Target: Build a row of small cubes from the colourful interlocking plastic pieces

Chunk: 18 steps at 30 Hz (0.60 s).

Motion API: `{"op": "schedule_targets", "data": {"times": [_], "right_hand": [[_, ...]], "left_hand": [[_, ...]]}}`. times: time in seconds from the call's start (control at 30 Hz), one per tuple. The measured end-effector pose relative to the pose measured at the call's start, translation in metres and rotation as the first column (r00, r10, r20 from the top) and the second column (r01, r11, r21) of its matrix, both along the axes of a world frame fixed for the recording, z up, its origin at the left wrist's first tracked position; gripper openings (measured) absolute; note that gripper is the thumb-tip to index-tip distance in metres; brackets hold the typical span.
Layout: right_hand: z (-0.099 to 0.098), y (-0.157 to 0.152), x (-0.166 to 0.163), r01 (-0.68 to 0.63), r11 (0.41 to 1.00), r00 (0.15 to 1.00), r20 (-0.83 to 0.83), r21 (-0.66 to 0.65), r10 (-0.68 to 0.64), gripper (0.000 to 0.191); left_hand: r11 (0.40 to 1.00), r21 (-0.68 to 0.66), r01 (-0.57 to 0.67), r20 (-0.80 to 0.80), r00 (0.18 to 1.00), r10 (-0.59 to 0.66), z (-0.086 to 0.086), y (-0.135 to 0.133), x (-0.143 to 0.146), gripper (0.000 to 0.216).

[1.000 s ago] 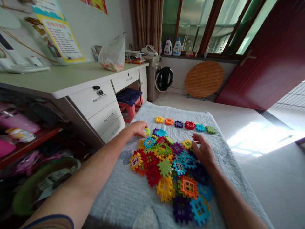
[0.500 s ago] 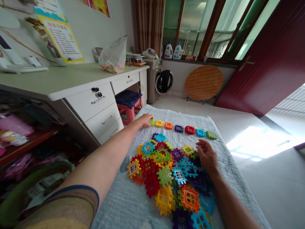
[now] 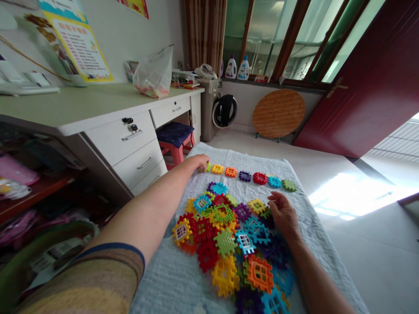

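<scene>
At the far left end of a row of plastic building blocks, my left hand (image 3: 202,162) is closed on a light green block (image 3: 208,167), mostly covered by the fingers. To its right the row runs through a yellow block (image 3: 217,169), an orange one (image 3: 231,172), a dark purple one (image 3: 245,175), a red one (image 3: 260,178), a blue one (image 3: 274,182) and a green one (image 3: 289,185). Beside a heap of mixed blocks (image 3: 225,242), my right hand (image 3: 284,212) rests with fingers loosely bent and apart, nothing visible in them. A yellow block (image 3: 257,206) lies near its fingertips.
A pale blue cloth (image 3: 157,283) covers the table under the blocks. To the left stands a desk with drawers (image 3: 121,137), a plastic bag (image 3: 153,74) on top. Beyond are a stool (image 3: 175,135), a washing machine (image 3: 209,109) and a round wooden board (image 3: 279,113).
The view has shifted slightly. My left hand stays at the light green block, its fingers a little more bunched. My right hand has barely moved beside the heap.
</scene>
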State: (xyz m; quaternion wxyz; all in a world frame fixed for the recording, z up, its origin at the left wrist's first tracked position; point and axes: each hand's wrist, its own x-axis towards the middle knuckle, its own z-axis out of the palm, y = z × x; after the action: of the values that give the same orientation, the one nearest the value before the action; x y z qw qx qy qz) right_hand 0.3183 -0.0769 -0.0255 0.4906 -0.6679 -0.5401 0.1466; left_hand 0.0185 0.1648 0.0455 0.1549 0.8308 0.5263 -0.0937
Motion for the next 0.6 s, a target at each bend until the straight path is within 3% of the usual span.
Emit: {"op": "schedule_targets", "data": {"times": [0.1, 0.2, 0.3, 0.4, 0.5, 0.6], "right_hand": [[-0.001, 0.0, 0.0, -0.003, 1.0, 1.0, -0.003, 0.005, 0.003, 0.031], [-0.001, 0.0, 0.001, -0.006, 1.0, 0.999, -0.042, 0.013, 0.007, 0.031], [0.001, 0.001, 0.005, 0.019, 0.999, 0.997, -0.076, 0.038, -0.016, 0.033], [0.005, 0.002, 0.012, 0.08, 0.995, 0.996, -0.05, 0.051, -0.078, 0.033], [0.008, 0.004, 0.02, 0.119, 0.993, 0.992, 0.037, 0.021, -0.119, 0.032], [0.005, 0.004, 0.026, 0.075, 0.996, 0.975, 0.215, -0.05, -0.062, 0.032]], "left_hand": [[0.999, 0.036, -0.039, -0.007, 0.999, 0.039, 0.0, -0.005, 0.0, 0.078], [0.985, 0.161, -0.061, 0.049, 0.997, 0.054, 0.001, -0.021, 0.0, 0.089], [0.962, 0.274, -0.001, 0.26, 0.963, -0.073, -0.001, -0.049, 0.0, 0.073], [0.982, 0.165, 0.086, 0.423, 0.893, -0.15, -0.008, -0.082, 0.0, 0.046], [0.988, 0.11, 0.111, 0.367, 0.919, -0.144, -0.019, -0.109, 0.003, 0.036], [0.984, 0.137, 0.11, 0.318, 0.936, -0.149, -0.024, -0.127, 0.008, 0.035]]}}
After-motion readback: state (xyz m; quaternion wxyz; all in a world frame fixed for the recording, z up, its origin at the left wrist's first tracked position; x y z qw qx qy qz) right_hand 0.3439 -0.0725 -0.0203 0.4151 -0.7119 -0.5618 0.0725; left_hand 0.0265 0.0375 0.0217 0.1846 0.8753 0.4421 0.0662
